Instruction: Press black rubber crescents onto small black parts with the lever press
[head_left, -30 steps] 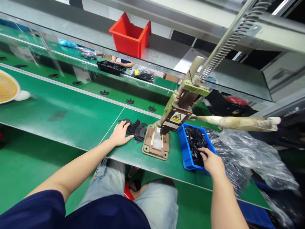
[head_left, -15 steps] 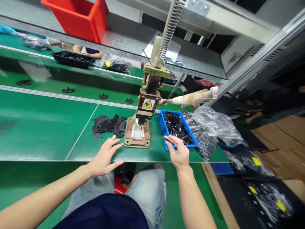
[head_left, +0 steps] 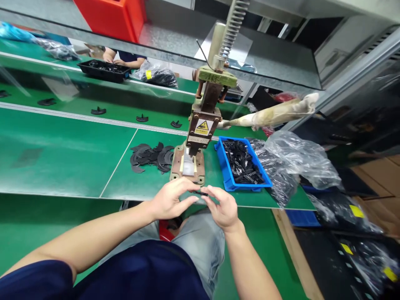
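In front of the hand press (head_left: 203, 125), a small thin black plastic part (head_left: 199, 192) is held between my two hands at the bench's front edge. My right hand (head_left: 223, 207) pinches its right end between thumb and fingers. The fingers and thumb of my left hand (head_left: 173, 198) close around its left end; the part's outline is partly hidden. Just beyond my hands is the press base with a pale fixture block (head_left: 188, 166). Left of the base lies a pile of curved black pieces (head_left: 151, 156). To the right stands a blue bin (head_left: 229, 183) full of slim black parts.
A wrapped press lever (head_left: 275, 114) sticks out to the right, above clear plastic bags (head_left: 300, 158). Curved black parts (head_left: 98, 111) sit in a row on the green strip behind. Overhead is a shelf with a red bin (head_left: 134, 21). Another person's hands (head_left: 114, 60) work across the bench.
My right hand has moved left from the blue bin's front edge with the black part. My left hand, spread on the bench before, has come right to meet it. The view has shifted slightly.
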Demonstrator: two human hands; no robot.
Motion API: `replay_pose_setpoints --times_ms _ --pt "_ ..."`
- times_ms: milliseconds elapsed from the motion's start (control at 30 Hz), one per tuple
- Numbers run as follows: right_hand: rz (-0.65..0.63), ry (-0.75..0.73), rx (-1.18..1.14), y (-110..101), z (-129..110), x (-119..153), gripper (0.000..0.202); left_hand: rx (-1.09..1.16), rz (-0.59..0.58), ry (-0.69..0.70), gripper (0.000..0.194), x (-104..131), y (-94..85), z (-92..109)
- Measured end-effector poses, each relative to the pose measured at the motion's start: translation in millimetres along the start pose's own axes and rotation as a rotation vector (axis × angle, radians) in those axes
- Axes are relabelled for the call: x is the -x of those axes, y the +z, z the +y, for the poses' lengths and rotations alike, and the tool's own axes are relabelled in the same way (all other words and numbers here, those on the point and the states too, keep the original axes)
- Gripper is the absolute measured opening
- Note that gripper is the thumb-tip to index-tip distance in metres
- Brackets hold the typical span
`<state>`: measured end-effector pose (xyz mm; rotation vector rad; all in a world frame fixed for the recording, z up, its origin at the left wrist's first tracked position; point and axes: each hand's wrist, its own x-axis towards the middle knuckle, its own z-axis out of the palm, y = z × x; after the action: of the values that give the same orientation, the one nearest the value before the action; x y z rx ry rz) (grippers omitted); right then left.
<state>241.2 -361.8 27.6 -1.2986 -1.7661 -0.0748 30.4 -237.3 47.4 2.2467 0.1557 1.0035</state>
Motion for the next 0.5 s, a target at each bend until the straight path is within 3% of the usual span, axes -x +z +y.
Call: replay_pose_setpoints --times_ms 500 --pt "-0.057 0.044 -0.084 14 6 2 0.067 0.007 -0.007 -0.056 0.025 7 -7.6 -5"
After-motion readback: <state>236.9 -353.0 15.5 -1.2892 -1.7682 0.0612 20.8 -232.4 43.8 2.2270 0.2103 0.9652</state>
